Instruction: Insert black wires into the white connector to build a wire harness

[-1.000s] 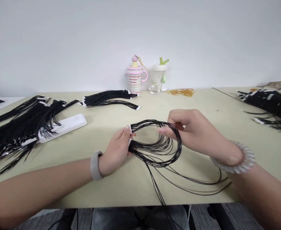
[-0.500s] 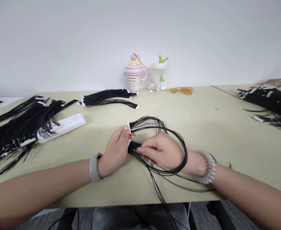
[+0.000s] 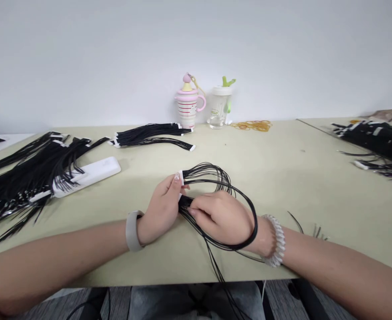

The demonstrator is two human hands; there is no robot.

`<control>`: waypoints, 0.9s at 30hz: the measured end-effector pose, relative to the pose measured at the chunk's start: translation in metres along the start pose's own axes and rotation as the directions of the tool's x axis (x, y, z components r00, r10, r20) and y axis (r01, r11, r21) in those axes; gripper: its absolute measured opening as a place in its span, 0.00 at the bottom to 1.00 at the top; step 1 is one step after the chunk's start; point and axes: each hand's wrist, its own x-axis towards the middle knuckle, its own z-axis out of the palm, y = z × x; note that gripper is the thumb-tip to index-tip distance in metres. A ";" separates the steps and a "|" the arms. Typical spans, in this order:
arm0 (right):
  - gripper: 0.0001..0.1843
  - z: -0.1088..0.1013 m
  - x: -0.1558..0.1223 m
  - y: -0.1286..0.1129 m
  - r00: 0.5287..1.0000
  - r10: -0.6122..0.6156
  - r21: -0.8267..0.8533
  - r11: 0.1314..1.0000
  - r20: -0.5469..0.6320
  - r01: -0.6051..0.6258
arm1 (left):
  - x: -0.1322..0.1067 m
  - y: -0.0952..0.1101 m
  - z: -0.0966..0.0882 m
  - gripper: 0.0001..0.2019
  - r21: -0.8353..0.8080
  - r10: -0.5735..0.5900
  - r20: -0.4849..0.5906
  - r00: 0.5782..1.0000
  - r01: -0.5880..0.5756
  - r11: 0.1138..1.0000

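A black wire harness (image 3: 212,171) with white connectors is looped above the table between my hands. My left hand (image 3: 164,204) is closed on its connector ends; the upper white connector (image 3: 181,178) shows beside my thumb, and a second one is partly hidden by my fingers. Close by on the right, my right hand (image 3: 224,218) pinches the wires just beside the lower connector. The loop of wires passes around my right wrist. Several loose strands (image 3: 216,266) hang down over the table's front edge.
Piles of black wire harnesses lie at left (image 3: 32,178), at the back (image 3: 149,134) and at right (image 3: 382,142). A white power bank (image 3: 99,173) sits partly under the left pile. A pink striped cup (image 3: 187,106), a clear cup (image 3: 219,109) and yellow rubber bands (image 3: 252,126) stand or lie near the wall.
My right hand has moved slightly left along the wires, closer to the lower connector. Its wrist has shifted left too, uncovering loose wire ends on the table. My left hand keeps its hold.
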 end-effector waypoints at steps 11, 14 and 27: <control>0.09 -0.052 -0.008 0.027 0.984 0.074 0.042 0.996 0.164 -0.082 | 0.001 -0.005 0.000 0.19 0.016 -0.086 0.073 0.994 0.085 0.996; 0.07 -0.082 -0.011 0.042 0.957 0.281 0.130 0.954 -0.068 -0.270 | 0.001 -0.008 0.000 0.19 0.001 -0.091 0.069 0.993 0.091 0.996; 0.11 -0.075 -0.002 0.050 0.848 0.384 0.615 0.783 -0.366 -0.090 | -0.001 -0.004 0.000 0.20 0.056 -0.054 0.102 0.993 0.049 0.997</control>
